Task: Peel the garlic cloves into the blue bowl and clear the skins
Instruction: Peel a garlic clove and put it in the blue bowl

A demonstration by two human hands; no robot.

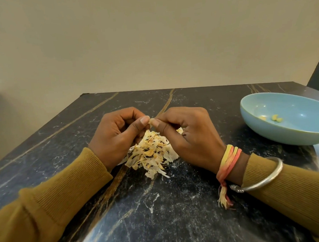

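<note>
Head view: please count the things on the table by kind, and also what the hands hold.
Blue bowl: 1
Peeled cloves in the bowl: 3
Clove, pinched by left hand and right hand: 1
Heap of skins: 1
Total: 6

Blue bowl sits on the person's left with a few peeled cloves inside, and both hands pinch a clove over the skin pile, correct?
No: the head view shows the blue bowl on the person's right, not left. The rest stands: peeled cloves lie inside, and the left hand and right hand pinch a clove over the skin pile.
</note>
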